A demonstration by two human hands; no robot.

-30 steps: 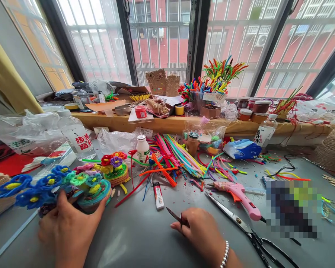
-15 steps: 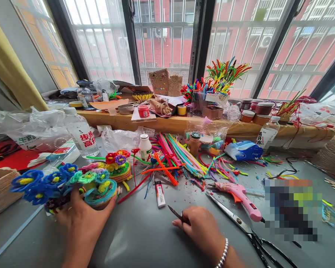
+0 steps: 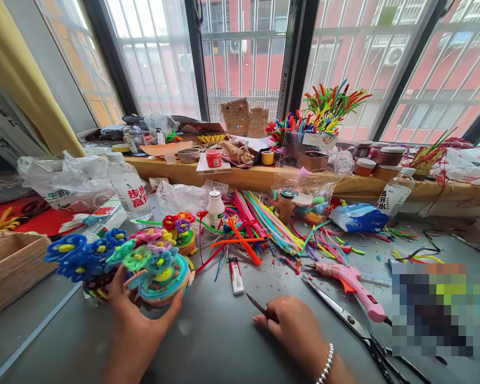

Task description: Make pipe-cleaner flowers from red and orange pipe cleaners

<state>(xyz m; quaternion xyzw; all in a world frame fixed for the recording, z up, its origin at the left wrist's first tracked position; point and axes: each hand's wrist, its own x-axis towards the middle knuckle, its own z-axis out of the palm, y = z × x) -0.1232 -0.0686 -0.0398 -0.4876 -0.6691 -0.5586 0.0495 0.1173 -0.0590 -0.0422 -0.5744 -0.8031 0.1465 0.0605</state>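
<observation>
My left hand (image 3: 138,325) is wrapped around a small round flower pot (image 3: 164,285) made of turquoise and orange pipe cleaners, with the thumb on its right side. Green, pink and teal fuzzy flowers top it. Just left of it stand blue pipe-cleaner flowers (image 3: 74,256) with yellow centres, over a dark striped base. Behind is another small pot with red, orange and purple flowers (image 3: 182,225). Near the table's middle, my right hand (image 3: 294,322) is closed on small scissors (image 3: 256,303), blade pointing up-left; their handles are mostly hidden in the fingers. A lighter (image 3: 236,276) lies just beyond the tip.
Large scissors (image 3: 350,320) and a pink glue gun (image 3: 356,288) lie at the right. Loose pipe cleaners (image 3: 264,224) spread behind, near a small white bottle (image 3: 215,209). A twine-wrapped box (image 3: 16,272) stands left, a water bottle (image 3: 130,189) behind it.
The view has swung slightly left, so everything sits further right. My left hand has drawn the turquoise pot a little nearer, showing more of its side. My right hand still holds the small scissors.
</observation>
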